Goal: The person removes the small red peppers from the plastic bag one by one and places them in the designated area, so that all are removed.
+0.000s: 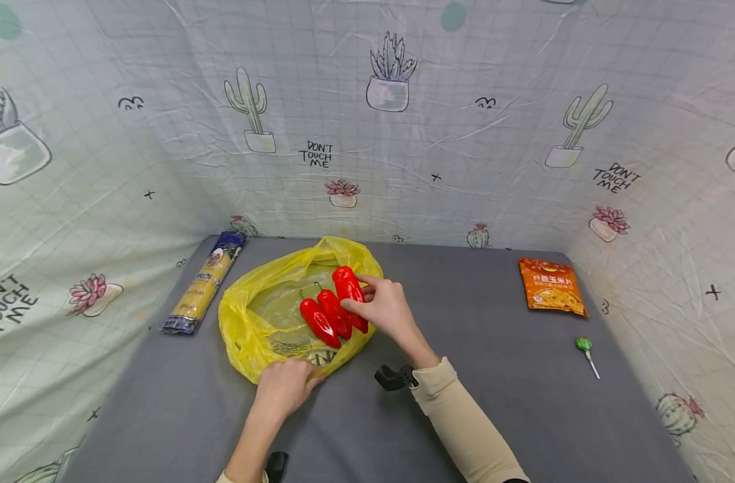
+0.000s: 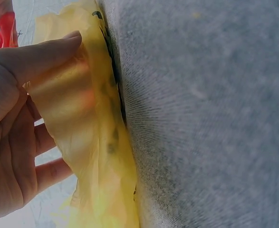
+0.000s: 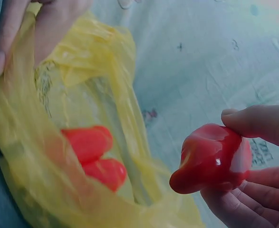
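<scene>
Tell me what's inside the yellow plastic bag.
Two red peppers lie inside the yellow plastic bag; the right hand holds a third red pepper near its rim. Whatever lies beneath the two is covered and cannot be seen.

2 peppers (image 1: 319,323) w/in bag (image 1: 237,315)

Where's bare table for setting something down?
Biggest patch: grey table between the right hand and the orange packet. Second: near left, between the yellow packet and the left forearm. Crowded: yellow bag, with two red peppers inside, a third pepper in the right hand, and the left hand at its near rim. A narrow gap separates bag and yellow packet.
</scene>
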`<state>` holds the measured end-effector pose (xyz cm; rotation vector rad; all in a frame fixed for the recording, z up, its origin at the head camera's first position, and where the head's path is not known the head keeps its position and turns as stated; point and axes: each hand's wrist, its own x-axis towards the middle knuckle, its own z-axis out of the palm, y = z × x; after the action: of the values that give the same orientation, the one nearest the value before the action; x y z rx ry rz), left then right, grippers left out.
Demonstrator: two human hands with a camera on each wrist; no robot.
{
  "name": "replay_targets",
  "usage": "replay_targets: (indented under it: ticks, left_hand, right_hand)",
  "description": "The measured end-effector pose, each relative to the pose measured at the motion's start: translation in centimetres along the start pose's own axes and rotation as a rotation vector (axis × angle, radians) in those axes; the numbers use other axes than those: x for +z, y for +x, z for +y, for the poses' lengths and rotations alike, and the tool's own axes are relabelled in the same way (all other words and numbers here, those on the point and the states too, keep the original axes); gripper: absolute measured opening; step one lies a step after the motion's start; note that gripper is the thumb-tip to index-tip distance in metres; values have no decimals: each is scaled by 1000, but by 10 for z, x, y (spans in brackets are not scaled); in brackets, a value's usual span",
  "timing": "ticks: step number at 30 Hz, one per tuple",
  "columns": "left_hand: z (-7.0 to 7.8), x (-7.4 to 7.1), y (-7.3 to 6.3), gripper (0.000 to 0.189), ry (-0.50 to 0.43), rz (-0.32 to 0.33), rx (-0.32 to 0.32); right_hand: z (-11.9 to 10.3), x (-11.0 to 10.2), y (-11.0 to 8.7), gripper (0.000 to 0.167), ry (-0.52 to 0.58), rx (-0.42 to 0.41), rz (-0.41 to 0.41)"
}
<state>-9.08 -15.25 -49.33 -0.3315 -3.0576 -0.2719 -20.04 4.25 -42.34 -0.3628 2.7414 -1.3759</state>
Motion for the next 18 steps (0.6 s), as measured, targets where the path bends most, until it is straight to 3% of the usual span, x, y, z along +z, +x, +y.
replay_targets:
  ticks: [18]
  left_hand:
    - [3, -4, 0, 12, 18, -2, 2]
  right_hand:
    - [37, -58, -8, 64, -36, 127, 170]
